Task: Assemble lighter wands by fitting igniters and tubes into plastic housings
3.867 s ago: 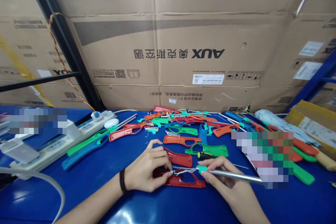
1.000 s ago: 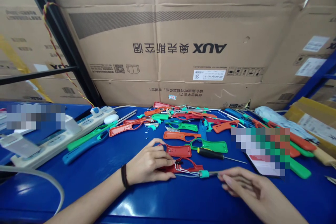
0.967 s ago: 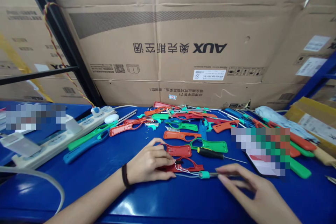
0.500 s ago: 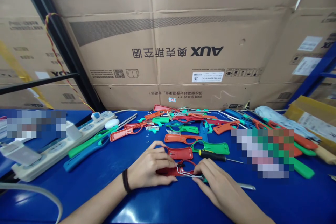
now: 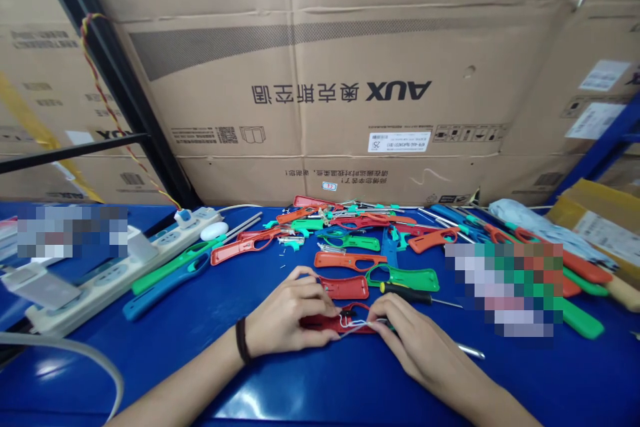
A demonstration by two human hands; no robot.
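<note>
My left hand (image 5: 285, 313) is closed around the handle end of a red lighter casing half (image 5: 320, 323), holding it low over the blue table. Thin white and grey wires (image 5: 354, 325) run across the casing, beside a small black part (image 5: 347, 312). My right hand (image 5: 413, 333) pinches these wires between thumb and forefinger at the casing's right end. From under that hand a metal tube (image 5: 471, 351) sticks out to the right. Just beyond the fingers lie another red casing half (image 5: 350, 287), a green one (image 5: 407, 278) and a black-and-yellow screwdriver (image 5: 406, 293).
Further back is a pile of lighter casings and metal parts (image 5: 350, 221). A white power strip (image 5: 107, 277) with plugs lies left, near assembled green (image 5: 167, 270) and blue lighters (image 5: 165, 287). More lighters (image 5: 580, 313) lie right. Cardboard boxes (image 5: 320, 47) stand behind.
My right hand has shifted slightly up and left, and the wires between its fingertips now cross the casing at a different angle. My left hand keeps its hold.
</note>
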